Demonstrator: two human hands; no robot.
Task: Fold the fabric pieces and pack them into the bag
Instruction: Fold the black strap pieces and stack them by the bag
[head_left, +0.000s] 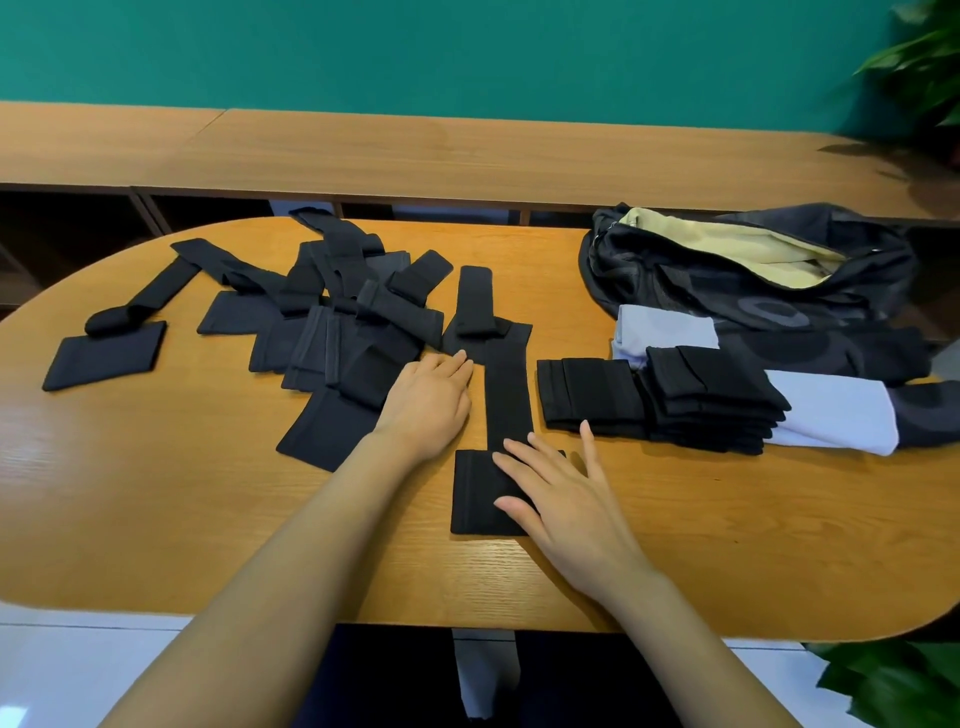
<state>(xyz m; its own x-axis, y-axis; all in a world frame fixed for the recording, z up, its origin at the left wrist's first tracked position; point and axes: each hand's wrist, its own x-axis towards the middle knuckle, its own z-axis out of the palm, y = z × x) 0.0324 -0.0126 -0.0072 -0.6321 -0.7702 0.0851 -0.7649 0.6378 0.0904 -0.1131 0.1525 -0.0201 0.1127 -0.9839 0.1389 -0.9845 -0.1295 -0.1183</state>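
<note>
- A long black fabric strip (509, 395) with a wider square pad at its near end lies flat at the middle of the oval wooden table (156, 493). It runs from 6 o'clock towards 12.
- The left hand (428, 400) lies palm down at the strip's 9 o'clock. Its fingers are straight and together, gripping nothing, and the fingertips reach the black cloth at the strip's left edge.
- The right hand (563, 499) rests flat on the square pad, fingers straight and spread (nothing curled round the cloth), with the fingertips at the point where pad meets strip.
- A loose heap of unfolded black fabric pieces (343, 322) sprawls from 9 to 11 o'clock of the strip.
- A stack of folded black fabric pieces (711, 400) sits at the strip's 3 o'clock, partly on a pale lilac cloth (831, 415).
- The dark patterned bag (753, 306) with pale yellow lining lies open at the table's 2 o'clock, just behind the folded stack.
</note>
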